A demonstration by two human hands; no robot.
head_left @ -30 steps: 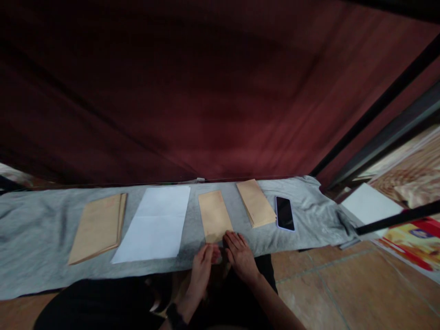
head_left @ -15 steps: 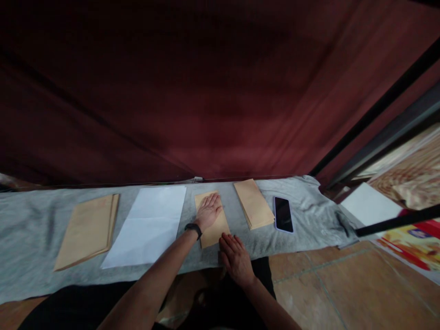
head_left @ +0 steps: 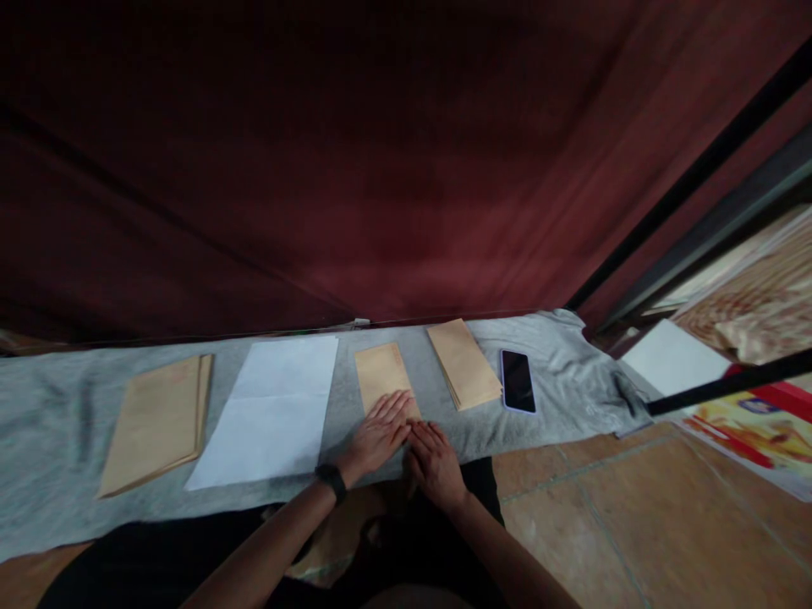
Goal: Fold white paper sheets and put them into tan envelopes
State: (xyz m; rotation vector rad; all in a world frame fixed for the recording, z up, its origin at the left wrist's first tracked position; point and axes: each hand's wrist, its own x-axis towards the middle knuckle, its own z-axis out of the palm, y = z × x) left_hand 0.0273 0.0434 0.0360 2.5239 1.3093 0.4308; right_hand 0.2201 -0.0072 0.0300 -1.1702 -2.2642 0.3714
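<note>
A single tan envelope (head_left: 381, 372) lies on the grey cloth (head_left: 63, 406) in front of me. My left hand (head_left: 375, 436), with a dark band on its wrist, rests flat on the envelope's near end, fingers stretched out. My right hand (head_left: 435, 461) lies flat just beside it at the envelope's near right corner, fingers together and extended. The two hands touch at the fingertips. Neither hand holds anything.
On the cloth lie a stack of tan envelopes (head_left: 156, 420) at the left, white sheets of paper (head_left: 270, 414), another stack of tan envelopes (head_left: 463, 364) and a black phone (head_left: 518, 381). A dark red curtain (head_left: 381, 169) hangs behind. Tiled floor (head_left: 634, 516) lies to the right.
My left hand has slid back along the envelope from its far part to its near end, meeting my right hand. The right hand has hardly moved.
</note>
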